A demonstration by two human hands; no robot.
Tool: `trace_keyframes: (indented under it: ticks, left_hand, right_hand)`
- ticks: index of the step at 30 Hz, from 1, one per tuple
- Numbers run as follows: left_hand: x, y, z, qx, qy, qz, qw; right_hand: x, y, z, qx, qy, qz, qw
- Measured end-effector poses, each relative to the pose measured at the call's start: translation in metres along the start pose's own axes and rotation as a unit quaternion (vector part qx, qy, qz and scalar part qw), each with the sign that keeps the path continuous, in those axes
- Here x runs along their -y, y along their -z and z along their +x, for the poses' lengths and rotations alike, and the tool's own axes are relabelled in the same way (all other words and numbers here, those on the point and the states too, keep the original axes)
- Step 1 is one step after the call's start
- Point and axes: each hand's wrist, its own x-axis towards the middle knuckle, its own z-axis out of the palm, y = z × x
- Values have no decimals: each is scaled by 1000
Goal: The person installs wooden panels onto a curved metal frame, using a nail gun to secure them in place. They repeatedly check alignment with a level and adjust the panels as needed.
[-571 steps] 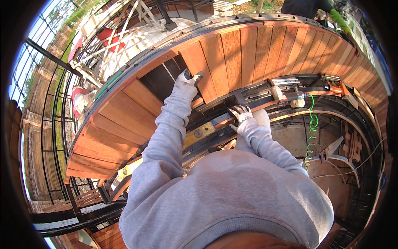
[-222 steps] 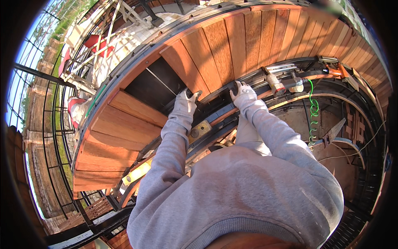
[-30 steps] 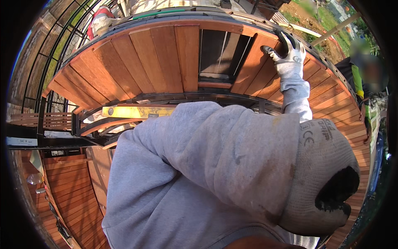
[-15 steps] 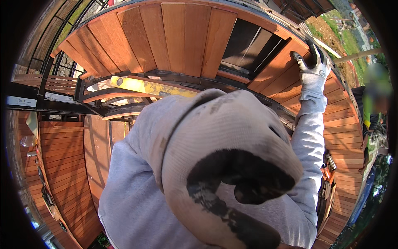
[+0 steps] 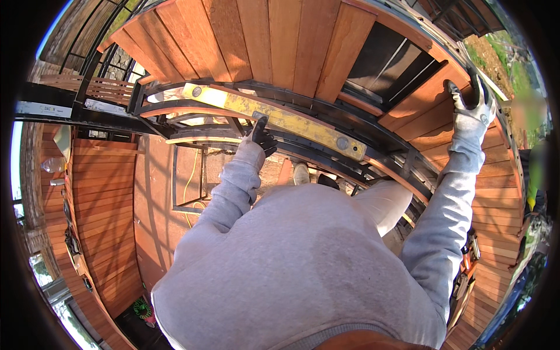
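Observation:
My left hand [image 5: 261, 140], in a black-palmed work glove, is at the near edge of a long yellow spirit level [image 5: 291, 121]. One finger reaches up onto the level; the others are apart just below it. The level is worn and smeared, and lies along a curved dark metal frame [image 5: 385, 135]. At the far right, my right hand [image 5: 473, 111], in a pale glove with dark fingertips, rests on the reddish wooden boards [image 5: 429, 108]. Its thumb and fingers are spread near the boards' outer edge, and the fingertips partly disappear there.
Curved wooden decking [image 5: 286, 41] runs across the far side, with a dark gap [image 5: 385, 64] between boards. At left are a slatted wooden surface [image 5: 108, 227] and a black metal beam [image 5: 46, 111]. Tools [image 5: 469, 251] lie beside my right arm. A blurred person [image 5: 531, 169] is at far right.
A gloved hand close to the camera is gone from there; my left hand is now down at the spirit level, which shows fully. My right hand stays on the boards.

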Motion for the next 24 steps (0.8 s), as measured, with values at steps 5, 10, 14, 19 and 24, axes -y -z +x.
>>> trace_keyframes:
  ticks: [5,10,14,19,24]
  left_hand:
    - [35,-27,23,65,13,-28,997]
    - [30,-36,11,74,-53,-24,996]
    - [23,-38,-4,78,-64,-12,995]
    - [23,-36,-7,85,-73,35,993]
    - [5,-26,-33,94,-356,502,782]
  right_hand:
    - [26,10,14,35,2,-10,999]
    - [14,5,9,18,-7,32,999]
    - [3,0,5,37,-20,41,998]
    - [4,-4,3,6,-6,3,1000]
    - [6,-3,1,-12,-8,-5,1000]
